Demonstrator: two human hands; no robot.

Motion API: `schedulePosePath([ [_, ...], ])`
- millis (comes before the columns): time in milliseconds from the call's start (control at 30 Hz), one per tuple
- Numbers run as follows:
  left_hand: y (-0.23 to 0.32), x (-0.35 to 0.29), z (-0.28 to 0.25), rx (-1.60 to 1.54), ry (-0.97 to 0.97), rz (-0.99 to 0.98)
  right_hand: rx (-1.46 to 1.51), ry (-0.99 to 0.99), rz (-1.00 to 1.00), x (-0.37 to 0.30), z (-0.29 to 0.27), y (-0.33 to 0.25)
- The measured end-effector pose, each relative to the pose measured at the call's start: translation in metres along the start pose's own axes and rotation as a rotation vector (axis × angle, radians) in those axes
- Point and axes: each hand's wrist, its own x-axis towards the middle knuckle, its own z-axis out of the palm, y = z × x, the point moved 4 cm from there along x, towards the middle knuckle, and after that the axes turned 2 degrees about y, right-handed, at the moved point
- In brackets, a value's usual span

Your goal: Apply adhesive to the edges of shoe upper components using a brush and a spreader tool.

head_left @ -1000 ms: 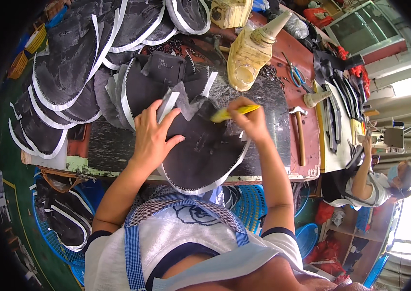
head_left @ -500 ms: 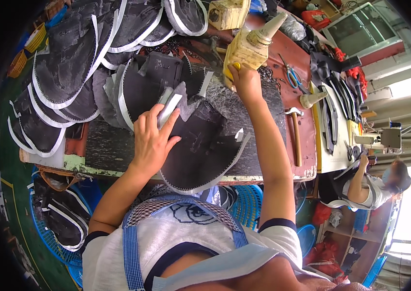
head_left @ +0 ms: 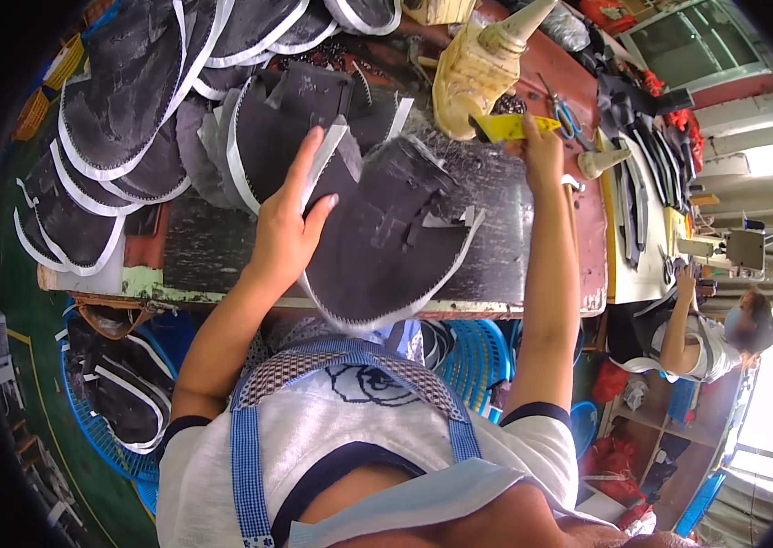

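Note:
A black shoe upper with a white stitched edge lies at the table's front edge, part of it over the rim. My left hand rests on its left side, index finger stretched along a white strip and thumb apart, so it is open. Raised to the right, my right hand is closed round a flat yellow tool with a dark end; its exact kind is unclear. That dark end is close to a yellowish, crusted container with a cone-shaped spout.
Several more white-edged uppers are heaped at the left. To the right lie blue-handled scissors, a loose cone nozzle and dark strips. Blue baskets stand below the table. Another person sits far right by a machine.
My right hand has moved right and nearer, bringing the yellow tool away from beside the container into fuller view. My left index finger now stretches farther along the strip. The view has shifted slightly.

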Motion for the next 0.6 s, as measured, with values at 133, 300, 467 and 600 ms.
schedulePosePath([
  [133,-0.021,-0.012,0.003,0.092,0.011,-0.006,0.29,-0.332,0.036,-0.087,0.0,-0.031],
  [300,-0.019,-0.01,0.007,0.118,0.032,-0.008,-0.122,-0.537,0.008,-0.197,0.041,-0.028],
  [467,-0.014,-0.012,0.013,0.162,-0.013,0.01,-0.314,-0.293,-0.365,-0.202,0.024,-0.006],
  [600,-0.016,-0.017,0.008,0.085,-0.009,-0.05,-0.378,-0.301,-0.168,-0.206,0.028,-0.012],
])
